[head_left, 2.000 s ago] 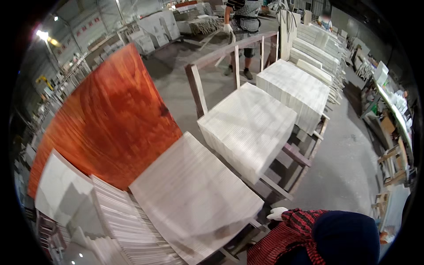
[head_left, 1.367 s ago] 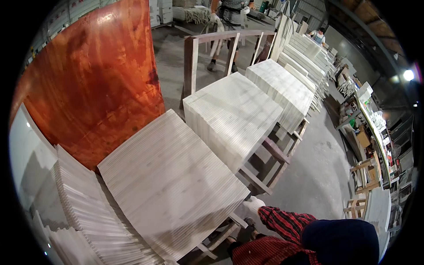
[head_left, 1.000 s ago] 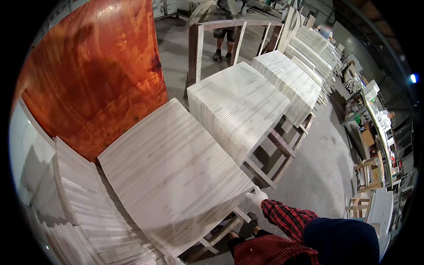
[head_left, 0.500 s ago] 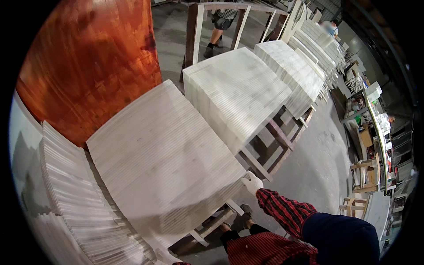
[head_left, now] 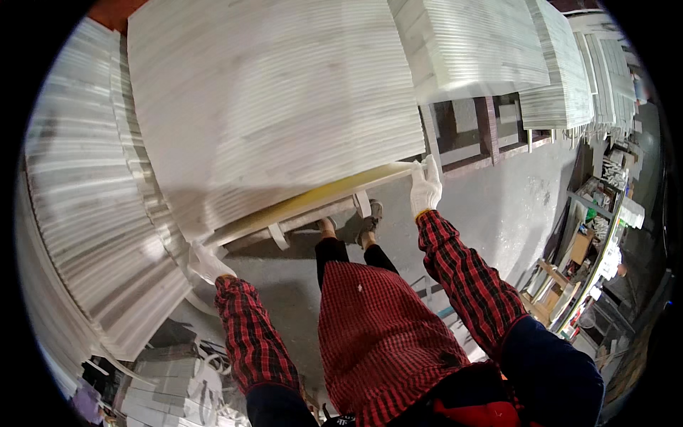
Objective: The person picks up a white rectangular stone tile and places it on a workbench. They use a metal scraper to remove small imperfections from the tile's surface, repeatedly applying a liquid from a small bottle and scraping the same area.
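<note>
A large stack of long, pale grey-white strips (head_left: 277,99) lies in front of me, its ribbed top sloping toward my body. Along its near edge runs one long strip (head_left: 316,200) with a yellowish face, tilted out from the others. My left hand (head_left: 208,264), in a white glove, is closed around the strip's left end. The right end is in my gloved right hand (head_left: 426,189), the thumb and fingers pointing up around it. Whether the strip still touches the stack, I cannot tell.
Wooden supports (head_left: 324,213) stick out under the stack, close to my feet. More ribbed white pieces (head_left: 85,178) stand at the left. Further stacks (head_left: 484,50) continue to the right on a dark frame (head_left: 487,128). A cluttered workbench (head_left: 590,242) stands far right.
My view has tilted down and turned. My left hand has come into sight on the strip's left end. The strip now shows its yellowish face along the stack's near edge.
</note>
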